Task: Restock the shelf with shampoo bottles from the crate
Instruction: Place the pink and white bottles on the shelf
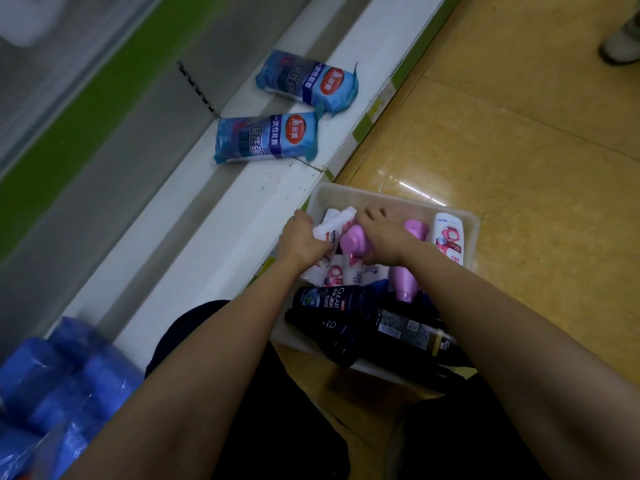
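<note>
A white plastic crate (pixel 464 223) sits on the floor against the low white shelf (pixel 221 216). It holds several shampoo bottles: white-and-pink ones (pixel 448 237), pink ones (pixel 404 284) and black Clear bottles (pixel 332 299). Both my hands are inside the crate. My left hand (pixel 301 239) grips a white bottle (pixel 334 223) that is tilted up out of the pile. My right hand (pixel 384 233) is closed on a pink bottle (pixel 355 242) beside it.
Two blue packets (pixel 266 138) (pixel 308 81) lie flat on the shelf beyond the crate. A stack of blue wrapped packs (pixel 52 382) sits at the shelf's near left end. Yellow tiled floor (pixel 519 133) spreads to the right; someone's shoe (pixel 620 43) is at the top right.
</note>
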`<action>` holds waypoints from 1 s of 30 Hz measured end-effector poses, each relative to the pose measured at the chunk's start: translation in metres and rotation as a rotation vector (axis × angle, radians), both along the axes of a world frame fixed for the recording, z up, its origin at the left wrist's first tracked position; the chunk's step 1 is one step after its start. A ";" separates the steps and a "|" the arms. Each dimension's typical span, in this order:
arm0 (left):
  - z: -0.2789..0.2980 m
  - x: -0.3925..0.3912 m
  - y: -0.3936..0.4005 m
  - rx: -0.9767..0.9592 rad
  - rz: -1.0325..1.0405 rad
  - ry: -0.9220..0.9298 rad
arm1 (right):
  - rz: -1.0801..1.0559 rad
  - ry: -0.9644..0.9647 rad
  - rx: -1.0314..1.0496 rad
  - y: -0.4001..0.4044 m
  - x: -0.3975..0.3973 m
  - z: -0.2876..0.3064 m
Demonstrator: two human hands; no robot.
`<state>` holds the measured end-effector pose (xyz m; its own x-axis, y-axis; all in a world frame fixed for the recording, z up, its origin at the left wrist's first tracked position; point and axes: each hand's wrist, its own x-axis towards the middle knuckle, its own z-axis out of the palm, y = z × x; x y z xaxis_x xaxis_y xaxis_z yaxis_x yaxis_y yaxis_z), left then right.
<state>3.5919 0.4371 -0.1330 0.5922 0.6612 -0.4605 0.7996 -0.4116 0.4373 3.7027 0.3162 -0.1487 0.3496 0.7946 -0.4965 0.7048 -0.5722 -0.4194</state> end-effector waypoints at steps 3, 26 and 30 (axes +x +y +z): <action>0.021 0.007 0.004 -0.026 0.110 -0.085 | -0.480 0.435 0.209 -0.002 0.008 0.024; 0.387 -0.013 -0.027 -0.621 0.351 -0.497 | -0.864 0.863 0.424 -0.045 -0.025 0.389; 0.467 -0.016 -0.023 -0.621 0.418 -0.577 | -0.815 0.890 0.438 -0.041 -0.028 0.474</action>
